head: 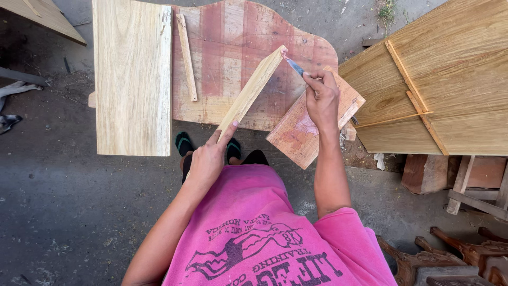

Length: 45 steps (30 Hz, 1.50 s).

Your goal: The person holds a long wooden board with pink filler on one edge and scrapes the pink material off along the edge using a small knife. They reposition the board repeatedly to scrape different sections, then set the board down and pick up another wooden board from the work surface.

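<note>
My left hand grips the near end of a narrow pale wooden board held on edge, slanting up and to the right. My right hand holds a small blue-handled brush whose tip touches the far end of that board. Beneath them lies a large reddish curved-top panel. A smaller reddish board with a pale smear lies under my right hand.
A wide pale plank lies at the left, with a thin strip beside it. Large tan panels with thin strips fill the right. Carved wooden pieces and bricks sit at the lower right. The ground is concrete.
</note>
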{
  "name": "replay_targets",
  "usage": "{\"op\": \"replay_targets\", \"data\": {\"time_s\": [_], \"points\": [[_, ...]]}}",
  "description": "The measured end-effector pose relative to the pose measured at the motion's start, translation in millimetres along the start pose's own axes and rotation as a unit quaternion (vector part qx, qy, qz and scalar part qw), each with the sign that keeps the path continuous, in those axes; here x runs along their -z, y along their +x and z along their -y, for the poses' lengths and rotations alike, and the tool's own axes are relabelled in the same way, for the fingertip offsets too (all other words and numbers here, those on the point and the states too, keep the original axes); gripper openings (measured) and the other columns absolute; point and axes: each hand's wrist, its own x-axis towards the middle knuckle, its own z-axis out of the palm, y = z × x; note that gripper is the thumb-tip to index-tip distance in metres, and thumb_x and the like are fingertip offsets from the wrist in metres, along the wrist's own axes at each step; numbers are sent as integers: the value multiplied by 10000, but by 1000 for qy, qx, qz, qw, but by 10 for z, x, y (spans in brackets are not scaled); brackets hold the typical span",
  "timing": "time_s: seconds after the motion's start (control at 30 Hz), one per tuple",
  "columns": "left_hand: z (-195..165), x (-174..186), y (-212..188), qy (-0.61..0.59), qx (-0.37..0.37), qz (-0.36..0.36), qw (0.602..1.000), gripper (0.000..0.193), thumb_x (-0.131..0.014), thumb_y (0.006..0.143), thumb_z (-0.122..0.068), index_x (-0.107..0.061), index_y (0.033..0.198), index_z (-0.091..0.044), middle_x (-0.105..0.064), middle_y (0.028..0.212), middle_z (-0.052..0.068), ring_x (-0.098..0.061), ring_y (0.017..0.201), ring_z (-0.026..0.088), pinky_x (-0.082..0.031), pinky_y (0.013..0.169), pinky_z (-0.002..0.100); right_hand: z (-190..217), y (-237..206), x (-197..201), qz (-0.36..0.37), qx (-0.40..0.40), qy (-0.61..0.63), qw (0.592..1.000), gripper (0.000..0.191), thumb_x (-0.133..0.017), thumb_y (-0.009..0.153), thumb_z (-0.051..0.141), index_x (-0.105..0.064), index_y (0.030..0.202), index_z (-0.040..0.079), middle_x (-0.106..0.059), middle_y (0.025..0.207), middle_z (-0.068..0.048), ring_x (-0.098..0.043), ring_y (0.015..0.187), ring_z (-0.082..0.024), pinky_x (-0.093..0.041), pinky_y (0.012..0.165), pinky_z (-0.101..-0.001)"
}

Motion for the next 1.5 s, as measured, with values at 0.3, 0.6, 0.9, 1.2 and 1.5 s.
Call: {"op": "replay_targets", "data": {"time_s": [0.3,0.6,0.9,1.2,1.5], "points": [[53,3,-2,-6,-6,-27,1000,792,-586,939,-74,-287,1592,-406,-663,1317,207,-737,768,419,-615,612,516,-13,95,-126,-33,53,22,998,325,-678,913,-121,-753,1208,-7,-663,1152,-141,-682,962,-222,-576,800,-329],[60,-23,4,0,-7,-24,1000,782,-583,956,-89,-265,1593,-412,-655,1318,226,-738,761,421,-617,607,517,-50,253,-150,-28,79,1,996,310,-656,915,-132,-761,1175,2,-656,1116,-142,-674,975,-258,-552,814,-369],[55,-70,-11,-1,-12,-27,1000,792,-588,945,-78,-271,1592,-407,-650,1325,230,-741,771,419,-620,625,514,35,376,-27,-27,111,-63,991,286,-692,917,-96,-781,1159,28,-674,1098,-124,-667,998,-281,-532,844,-391],[50,-65,-11,-1,-11,-23,1000,795,-581,950,-65,-269,1601,-398,-636,1333,246,-743,796,418,-624,630,507,109,352,-31,-57,123,-114,984,243,-706,918,-73,-780,1129,22,-669,1125,-119,-662,1021,-289,-534,868,-401],[36,-44,-25,-6,-24,-41,999,793,-579,939,-57,-286,1602,-380,-641,1329,238,-734,811,430,-611,626,518,120,361,-63,-66,132,-139,979,316,-697,902,-80,-768,1187,34,-664,1108,-124,-652,1008,-309,-529,862,-415]]}}
